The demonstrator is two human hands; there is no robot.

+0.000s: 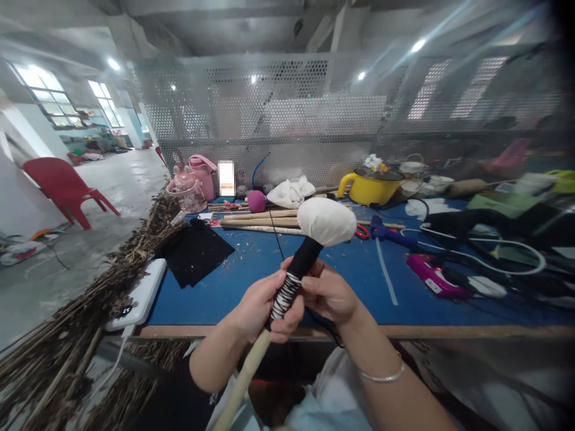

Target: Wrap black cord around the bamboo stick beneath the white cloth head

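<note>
My left hand (pixel 263 302) is clamped round the white-padded stick (pixel 305 255) above the blue bench (pixel 359 293); my right hand (pixel 331 293) touches it, pinch unclear. Beyond the stick, right: lidded yellow pot (pixel 372 191), crumpled white material (pixel 373 161) atop; left: pink tub (pixel 187 202), contents unclear.

Lit digits on a white power bank (pixel 147 290)
Its small black display (pixel 126 310) shows what looks like 25, too tiny and slanted to be certain. The white label (pixel 433 286) on the purple power strip (pixel 421 267) has marks too small to read; the bright panel (pixel 227 178) is pixelated.
</note>
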